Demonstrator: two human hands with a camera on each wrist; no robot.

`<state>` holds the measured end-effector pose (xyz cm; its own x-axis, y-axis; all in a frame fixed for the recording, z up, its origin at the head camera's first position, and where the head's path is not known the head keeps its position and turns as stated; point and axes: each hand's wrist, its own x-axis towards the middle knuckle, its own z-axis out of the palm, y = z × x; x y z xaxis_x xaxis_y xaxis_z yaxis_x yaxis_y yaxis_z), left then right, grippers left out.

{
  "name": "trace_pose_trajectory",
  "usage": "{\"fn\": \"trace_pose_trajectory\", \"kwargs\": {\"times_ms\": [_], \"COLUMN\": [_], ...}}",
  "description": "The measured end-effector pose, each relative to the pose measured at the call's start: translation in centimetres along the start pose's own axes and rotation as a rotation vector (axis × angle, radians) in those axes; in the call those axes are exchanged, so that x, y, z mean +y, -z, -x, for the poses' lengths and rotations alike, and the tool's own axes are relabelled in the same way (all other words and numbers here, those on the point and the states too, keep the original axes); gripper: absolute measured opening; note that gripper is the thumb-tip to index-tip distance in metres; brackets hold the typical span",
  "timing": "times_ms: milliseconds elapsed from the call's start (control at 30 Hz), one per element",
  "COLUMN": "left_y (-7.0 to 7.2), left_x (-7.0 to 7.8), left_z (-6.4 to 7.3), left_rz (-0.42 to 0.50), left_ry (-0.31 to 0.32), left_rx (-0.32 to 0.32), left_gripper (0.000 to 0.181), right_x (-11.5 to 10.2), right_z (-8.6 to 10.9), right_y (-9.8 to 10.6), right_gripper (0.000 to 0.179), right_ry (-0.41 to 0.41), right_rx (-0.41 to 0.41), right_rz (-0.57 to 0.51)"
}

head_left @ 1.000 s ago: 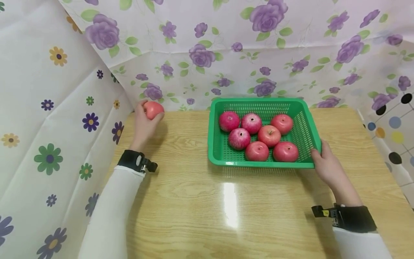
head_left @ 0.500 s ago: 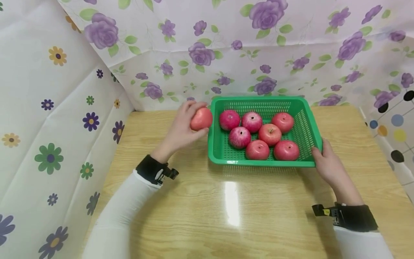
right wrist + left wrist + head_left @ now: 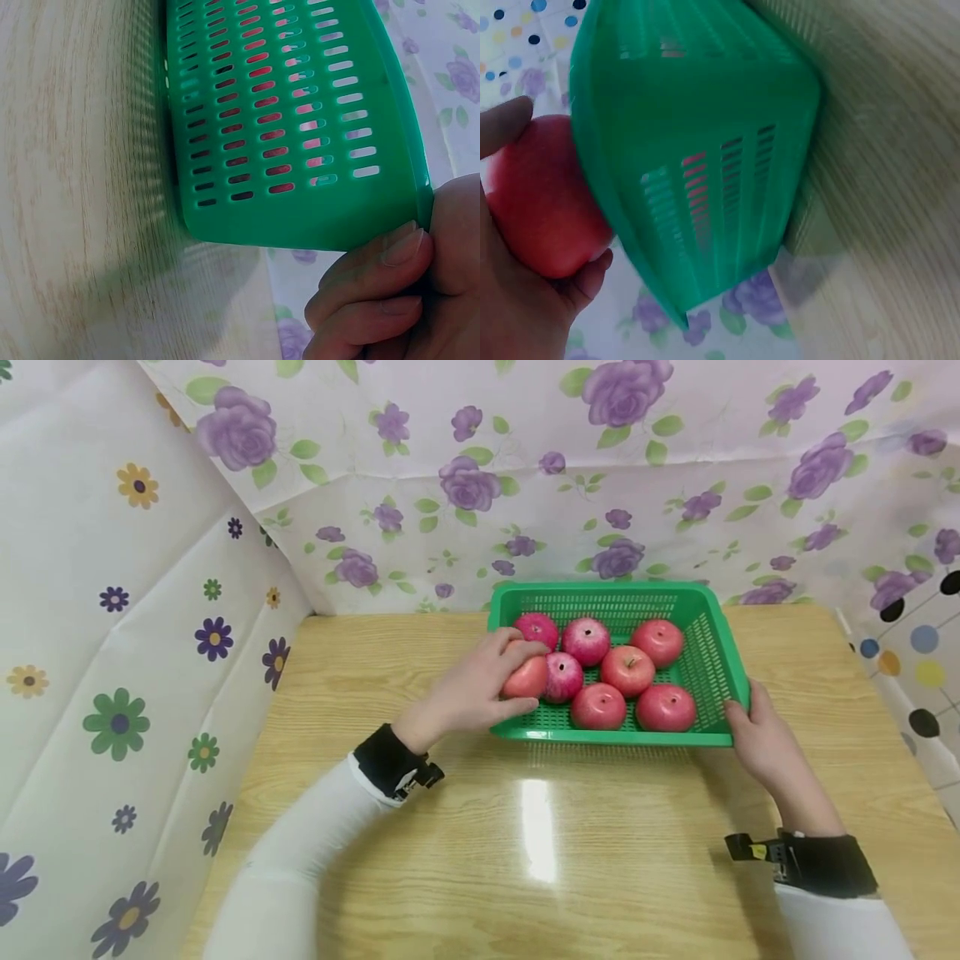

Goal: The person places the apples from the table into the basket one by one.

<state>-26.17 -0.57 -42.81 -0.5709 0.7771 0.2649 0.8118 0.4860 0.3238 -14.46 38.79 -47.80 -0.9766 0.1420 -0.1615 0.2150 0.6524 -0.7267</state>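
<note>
My left hand (image 3: 480, 681) grips a red apple (image 3: 527, 677) at the left end of the green basket (image 3: 622, 739), its fingers reaching over the rim. The left wrist view shows this apple (image 3: 546, 199) between thumb and fingers, beside the basket's rim. Inside the basket lie several red apples (image 3: 627, 671) and 3 streaked deep-pink round fruits (image 3: 587, 642), one partly hidden behind my left fingers. At the front right corner, my right hand (image 3: 765, 735) pinches the basket rim, thumb on top. From the right wrist, curled fingers (image 3: 367, 277) show under the basket's edge.
The basket stands on a wood-grain table (image 3: 420, 860), close to the back wall covering (image 3: 420, 543) with purple flowers. Another flowered sheet (image 3: 150, 693) borders the table's left side. A dotted sheet (image 3: 911, 693) hangs at the right.
My left hand has carried the apple rightward from the table's back left corner to over the basket's left end. My right hand keeps its grip on the rim; the basket stays put.
</note>
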Motion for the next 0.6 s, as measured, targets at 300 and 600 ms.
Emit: {"fn": "trace_pose_trajectory", "kwargs": {"times_ms": [300,600], "left_y": [-1.5,-1.9], "left_x": [1.1,1.2], "left_z": [-0.7,-1.5], "left_rz": [-0.075,-0.038], "left_ry": [0.011,0.063], "left_rx": [-0.147,-0.383], "left_gripper": [0.06,0.063], "right_x": [-0.2,-0.1], "right_z": [0.0,0.2], "right_y": [0.0,0.0], "right_gripper": [0.066,0.066], "right_ry": [0.001,0.002], "right_rx": [-0.002,-0.001], "right_rz": [0.003,0.002]}}
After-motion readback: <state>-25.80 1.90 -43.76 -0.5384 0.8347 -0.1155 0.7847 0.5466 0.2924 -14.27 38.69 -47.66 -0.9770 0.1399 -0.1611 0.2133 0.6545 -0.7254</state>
